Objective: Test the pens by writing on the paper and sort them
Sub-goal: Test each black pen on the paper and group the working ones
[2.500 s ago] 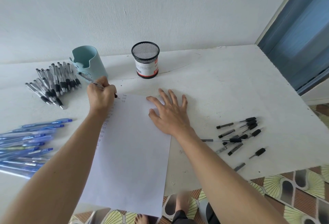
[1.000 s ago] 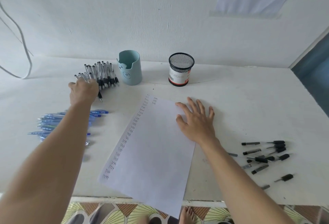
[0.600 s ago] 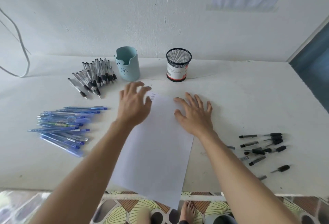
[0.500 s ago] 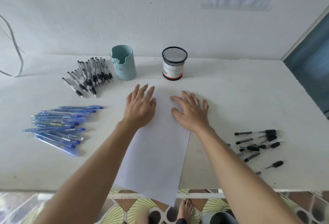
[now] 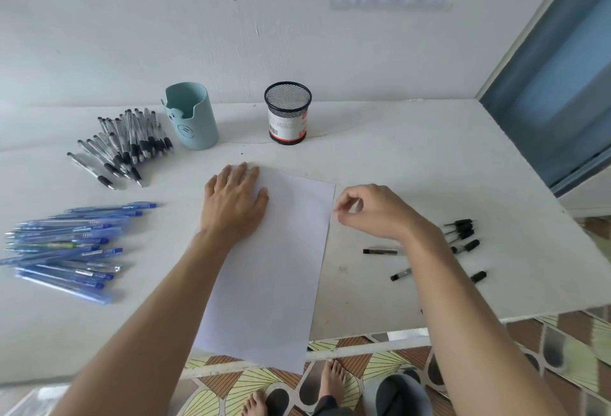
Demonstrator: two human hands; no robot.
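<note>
- The sheet of paper [image 5: 274, 266] lies in the middle of the worktop [image 5: 396, 157], right in front of me. Its long axis runs from 6 to 12 o'clock, and the far end leans slightly toward 1.
- The near end of the sheet hangs over the worktop's near edge.
- My left hand [image 5: 234, 207] lies flat on the paper's far left corner, at about 11 o'clock on the sheet. The fingers are straight and together, point to 12, and grip nothing.
- My right hand [image 5: 370, 214] is at the paper's 3 o'clock edge with its fingers curled. Thumb and forefinger tips meet right at that edge, but I cannot tell whether the paper is between them.
- The black-grip pens [image 5: 129, 144] lie fanned at 10 o'clock from the paper, with their tips toward 5.
- The blue pens [image 5: 66, 250] lie piled at 9 o'clock, well apart from the sheet, with long axes running roughly 9 to 3.
- The black pens [image 5: 463, 233] are scattered at 3 o'clock, beyond my right wrist and partly hidden by the forearm.
- A teal pen holder [image 5: 193, 118] stands at 11 o'clock, just beside the black-grip pens, and a black mesh pen cup [image 5: 288, 113] stands at 12. Both are upright.
</note>
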